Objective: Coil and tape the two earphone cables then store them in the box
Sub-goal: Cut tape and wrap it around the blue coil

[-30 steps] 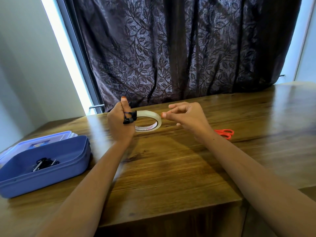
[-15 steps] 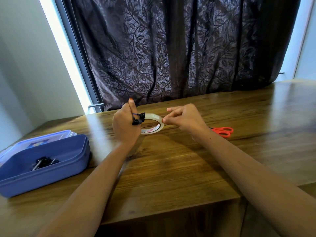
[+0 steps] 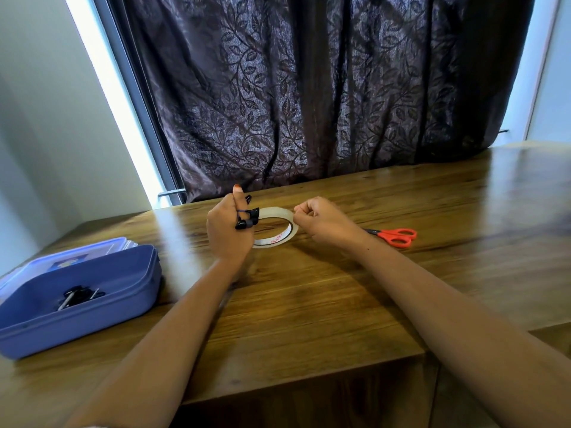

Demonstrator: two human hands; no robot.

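Well, on the wooden table (image 3: 309,304) the blue box (image 3: 92,322) sits open at my left with one dark bundle (image 3: 78,298) already inside, so I judge one cable is stored. My right hand (image 3: 321,223) pinches the rim of the roll of tape (image 3: 278,239), likely hunting the loose end, with the scissors (image 3: 397,236) near for cutting. My left hand (image 3: 227,230) grips the second coiled earphone (image 3: 247,219) tight so it cannot unwind.

One black earphone cable (image 3: 247,220) was wound round the left hand's (image 3: 227,233) fingers, buds poking out. The clear tape roll (image 3: 278,240) lay flat right beside it. The other earphone (image 3: 78,298) sat bundled inside the open blue box (image 3: 102,316), far left.
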